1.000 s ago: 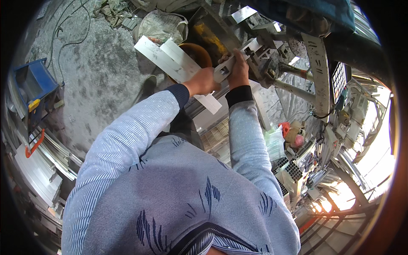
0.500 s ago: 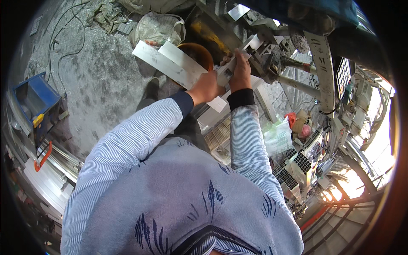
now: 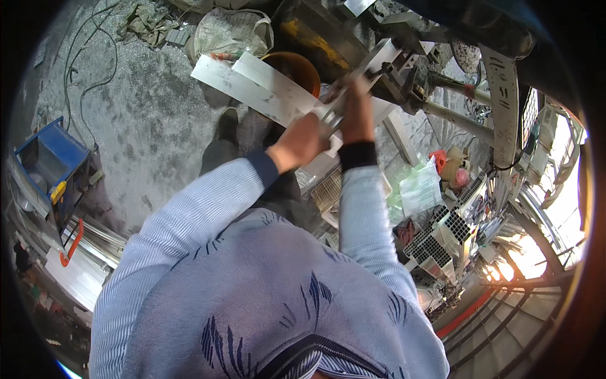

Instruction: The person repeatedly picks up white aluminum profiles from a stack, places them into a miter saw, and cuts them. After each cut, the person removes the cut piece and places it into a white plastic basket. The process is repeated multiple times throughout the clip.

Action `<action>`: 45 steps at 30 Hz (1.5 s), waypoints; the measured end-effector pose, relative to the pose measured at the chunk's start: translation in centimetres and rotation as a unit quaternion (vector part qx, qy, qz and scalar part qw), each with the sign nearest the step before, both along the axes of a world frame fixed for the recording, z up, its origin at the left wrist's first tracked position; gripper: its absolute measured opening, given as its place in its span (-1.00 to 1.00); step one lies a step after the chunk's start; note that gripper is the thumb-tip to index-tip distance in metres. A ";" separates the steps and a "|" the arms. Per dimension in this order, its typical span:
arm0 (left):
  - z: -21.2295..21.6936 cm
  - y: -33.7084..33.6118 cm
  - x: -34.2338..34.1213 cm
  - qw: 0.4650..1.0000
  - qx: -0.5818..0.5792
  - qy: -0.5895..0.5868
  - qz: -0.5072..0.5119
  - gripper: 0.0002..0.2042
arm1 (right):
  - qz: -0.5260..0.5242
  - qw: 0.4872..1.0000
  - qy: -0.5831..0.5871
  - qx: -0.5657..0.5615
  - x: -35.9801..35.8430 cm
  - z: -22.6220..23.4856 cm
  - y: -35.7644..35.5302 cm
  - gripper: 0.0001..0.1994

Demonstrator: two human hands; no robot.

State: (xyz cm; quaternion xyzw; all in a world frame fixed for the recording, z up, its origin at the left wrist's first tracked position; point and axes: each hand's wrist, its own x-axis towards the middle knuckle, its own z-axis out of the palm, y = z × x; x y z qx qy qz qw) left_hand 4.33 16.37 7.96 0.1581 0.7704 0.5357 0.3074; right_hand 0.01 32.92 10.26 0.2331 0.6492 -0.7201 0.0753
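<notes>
Head view: you've got both hands on a pale aluminium profile (image 3: 372,63); it sits ahead of you, slanting from its near end by your left hand (image 3: 302,140) up and rightward to the dark steel fixture (image 3: 413,82); right hand (image 3: 358,112) is closed on it partway along, left is curled round the near end; both are blurred, so exact finger placement can't be told; hands are close together.

Handling, my judgement: let the right steady and the left set the angle; with both hands bunched toward one end, the far end probably wants to droop or twist, so spread the grip a little if there's room; line it up square with the fixture before putting any force in; whether it touches there I can't tell from here; slow hands beat a hard shove.

Cut edges are likely sharp on bare skin; keep fingertips out of any gap between profile and fixture; pale metal bars (image 3: 246,90) lie left of it, in front of the rust-orange bucket (image 3: 314,71), near ends close to your left hand, so mind that wrist; yellow-marked steel block (image 3: 315,41) is just beyond, easy to clip; turn gently.
</notes>
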 end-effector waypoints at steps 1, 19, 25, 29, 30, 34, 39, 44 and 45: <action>0.4 -1.8 2.2 0.996 -0.003 -0.075 0.038 -0.56 | -0.020 0.999 -0.027 0.020 2.4 -0.7 -2.4 -0.77; 1.9 -19.1 6.3 0.987 -0.004 -0.143 -0.079 -0.63 | 0.136 0.956 -0.046 -0.254 11.8 5.4 -13.1 -0.25; 5.6 -17.2 1.9 0.998 0.029 -0.050 -0.008 -0.40 | -0.012 0.977 0.210 0.045 6.2 11.7 -11.8 -0.36; 6.8 -16.7 -0.1 1.000 0.001 -0.031 -0.002 -0.54 | -0.158 0.850 0.280 0.416 0.1 15.1 -7.9 -0.40; 6.9 -16.6 -0.2 1.000 0.031 0.000 0.000 -0.64 | -0.182 0.850 0.222 0.441 -1.1 15.5 -6.9 -0.44; 6.7 -16.4 -0.2 0.999 0.020 -0.012 -0.030 -0.62 | -0.123 0.800 0.171 0.561 -0.9 14.4 -4.7 -0.42; 5.7 -15.8 -0.7 0.997 0.041 -0.016 -0.061 -0.67 | -0.134 0.844 0.053 0.516 11.0 9.5 -4.5 -0.37; 6.8 -13.3 -1.6 0.992 0.009 0.013 -0.123 -0.70 | -0.188 0.836 -0.088 0.509 28.7 4.6 -5.8 -0.51; 7.9 -12.5 -1.8 0.991 0.007 0.012 -0.133 -0.71 | -0.202 0.821 -0.059 0.531 32.1 3.7 -6.1 -0.49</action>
